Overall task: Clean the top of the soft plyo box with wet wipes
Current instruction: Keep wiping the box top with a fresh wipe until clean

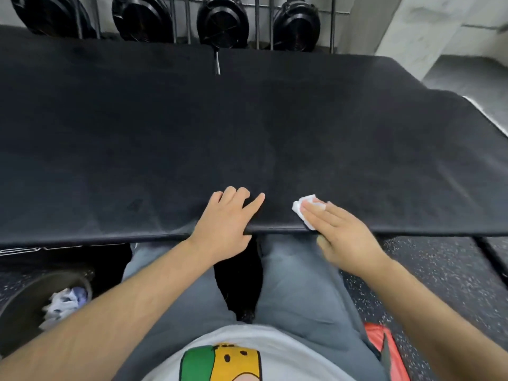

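The person stands at the 6 o'clock side of the soft plyo box, whose black top fills most of the view. The wet wipe lies on the top just inside the near edge, a little toward 5 o'clock. The right hand presses it down with straight, flat fingers; only the front part of the wipe shows beyond the fingertips, and one corner hangs over the edge. The left hand rests beside it on the same edge, apart from the wipe, fingers loosely bent and holding nothing.

From the hands toward 12, 9 and 3 o'clock the top is wide and free. Its left side is cut off by the frame. At 12 o'clock black weight plates stand in a rack just behind the far edge, their upper parts cut off.

On the speckled floor at 8 o'clock is a dark bin with crumpled wipes inside, partly hidden by the left arm. At 5 o'clock a red object shows; I cannot tell what it is.
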Motion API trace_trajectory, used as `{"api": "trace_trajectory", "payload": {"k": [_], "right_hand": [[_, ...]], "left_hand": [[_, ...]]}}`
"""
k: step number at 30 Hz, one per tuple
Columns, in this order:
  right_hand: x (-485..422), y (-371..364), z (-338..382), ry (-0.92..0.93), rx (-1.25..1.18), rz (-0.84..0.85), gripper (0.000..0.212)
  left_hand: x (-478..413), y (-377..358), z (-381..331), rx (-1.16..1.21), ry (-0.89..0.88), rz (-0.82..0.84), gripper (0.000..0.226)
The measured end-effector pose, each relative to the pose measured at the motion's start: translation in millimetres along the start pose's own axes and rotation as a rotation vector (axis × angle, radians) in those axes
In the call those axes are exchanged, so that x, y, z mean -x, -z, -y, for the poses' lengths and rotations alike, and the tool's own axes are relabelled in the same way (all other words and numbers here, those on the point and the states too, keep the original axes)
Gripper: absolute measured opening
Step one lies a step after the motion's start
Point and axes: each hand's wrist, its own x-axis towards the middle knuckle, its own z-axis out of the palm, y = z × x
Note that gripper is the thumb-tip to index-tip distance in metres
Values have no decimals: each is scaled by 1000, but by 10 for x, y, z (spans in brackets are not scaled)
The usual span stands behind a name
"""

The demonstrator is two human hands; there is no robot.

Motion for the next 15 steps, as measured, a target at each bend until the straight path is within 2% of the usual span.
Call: {"api": "trace_trajectory", "payload": {"k": [3,8,12,15], "right_hand": [[-231,-146,387,115,-96,-55,55],[-291,-277,648,252,-191,-74,33],[-181,-456,470,177,-194,-36,40],[-458,-500,711,187,-187,-28,39]], "left_hand": [[34,8,28,74,47,-4,83],[349,-2,236,111,102,65,88],[465,18,413,20,109,149,93],[393,15,407,-27,60,149,93]]}}
